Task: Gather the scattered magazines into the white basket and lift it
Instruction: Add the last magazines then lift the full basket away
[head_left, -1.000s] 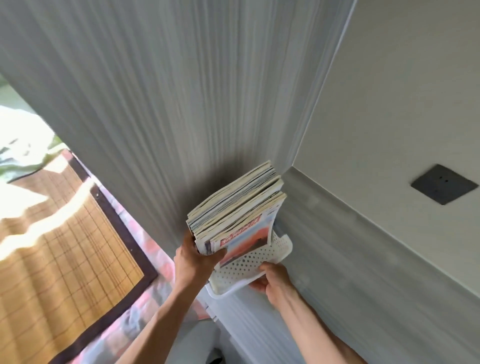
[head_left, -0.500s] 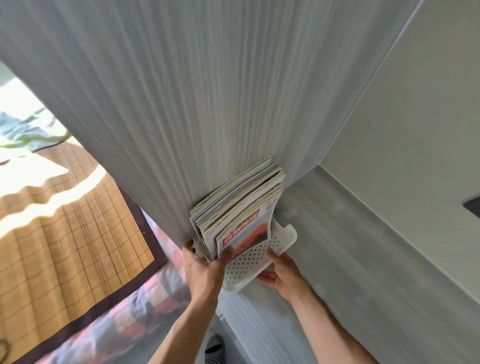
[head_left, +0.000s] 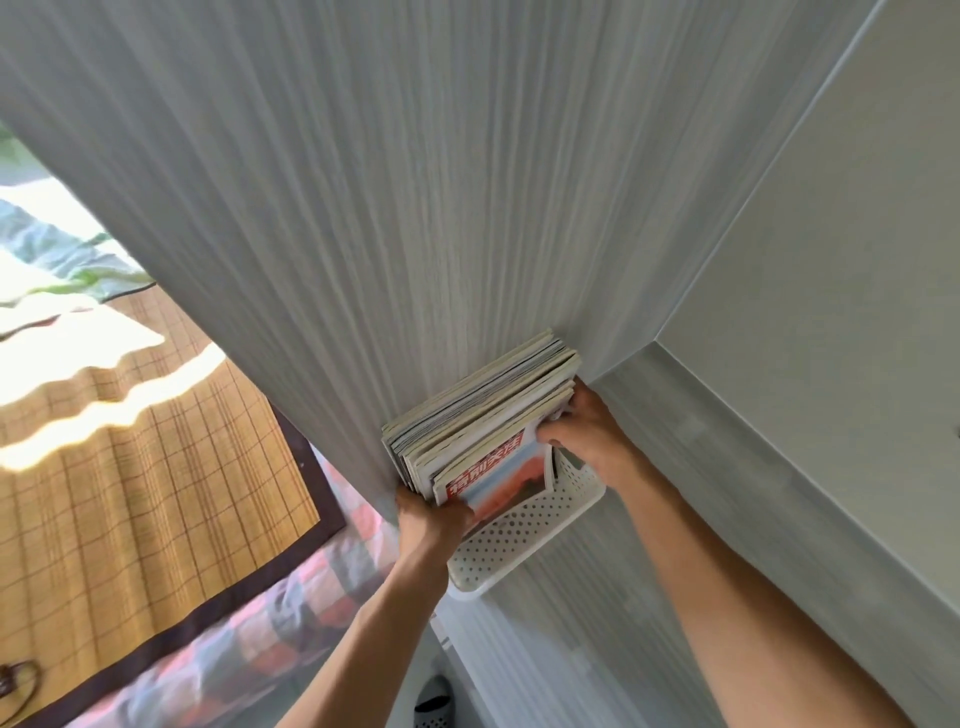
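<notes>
Since half a second ago the right hand (head_left: 584, 441) has left the perforated front of the white basket (head_left: 514, 540) and climbed to the far end of the magazines (head_left: 483, 415), where its fingers now curl over the edges of the nearest copies at about two o'clock from the basket's centre. Meanwhile the left hand (head_left: 431, 519) has stayed at the stack's near left corner, at about nine o'clock from the basket, with its thumb across the lower edge of the front cover and its fingers wrapped behind the pile, gripping it. Those magazines stand on edge, packed together and leaning back against the pale striped wall panel (head_left: 363, 208), with their lower ends down inside the basket; the front one shows a red title band over an orange and blue picture. Only the basket's dotted front wall and its right side with slotted holes can be seen, and it sits up against the panel, with a grey ledge (head_left: 779, 493) running away at three o'clock. Down at seven to nine o'clock lies a woven mat (head_left: 130, 441) with a dark border, over a checked pink and grey cloth (head_left: 249, 639). One dark perforated slipper (head_left: 434, 701) lies on the floor at six o'clock, between the forearms.
</notes>
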